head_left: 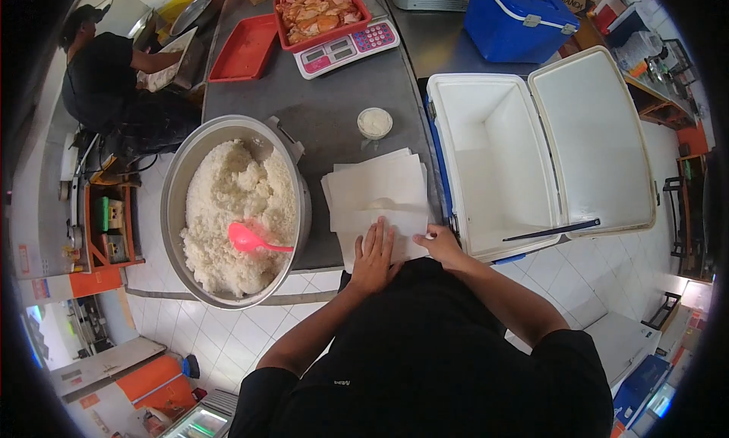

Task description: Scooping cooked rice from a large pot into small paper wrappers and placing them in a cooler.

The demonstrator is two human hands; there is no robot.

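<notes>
A stack of white paper sheets [376, 182] lies on the grey table before me. The near part of the top sheet is folded over a mound of rice [381, 203], which shows only slightly at the fold. My left hand [373, 256] rests on the folded paper with its fingers stretched forward. At the paper's right edge, my right hand [441, 244] pinches the sheet between thumb and fingers. Left of the sheets stands a big metal pot of cooked rice [239, 176], and a pink rice paddle [248, 239] lies on the rice. Beyond the paper sits a small rice-filled bowl [375, 123].
An open white-lined cooler [484, 119] stands close on the right, its lid [592, 142] swung outward. At the back are a digital scale [347, 50] bearing a red tray of raw chicken [322, 16], another red tray [242, 48] and a blue cooler [512, 22]. A co-worker [108, 79] handles a container at left.
</notes>
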